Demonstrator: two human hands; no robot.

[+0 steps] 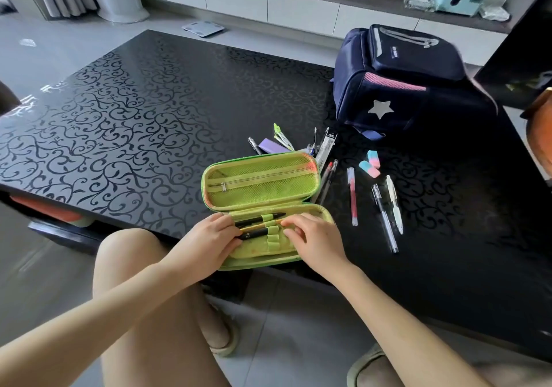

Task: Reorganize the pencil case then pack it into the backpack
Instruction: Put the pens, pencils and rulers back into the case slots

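**Head view.** An open green pencil case (263, 207) lies on a black patterned table (134, 112) at its near edge, directly under both hands. The lid half, with a zipped mesh pocket, lies flat just beyond the fingertips. The tray half, with its row of elastic loops, lies beneath the hands.

Three items run through the loops between the two hands:
- an upper black pen (257, 219)
- a yellow pencil (270, 224)
- a lower black pen (254, 233)

The left hand (209, 239) rests on the left end of the tray. Its fingers are bent, and the fingertips meet the left ends of the pencil and the lower pen. Whether it actually grips either one cannot be told.

The right hand (315, 239) lies over the right end of the tray. Its forefinger and thumb pinch the right end of the yellow pencil.

To the right of the right hand, loose on the table:
- a pink pen (352, 197)
- a clear black pen (385, 219)
- a white pen (394, 204)
- beyond these, two pink-and-blue erasers (369, 168)

Just past the lid, beyond both hands, is a small heap of further pens and a purple block (273, 146).

The navy backpack (400, 79), marked with a silver star, stands well beyond and to the right of the right hand, apart from the case.
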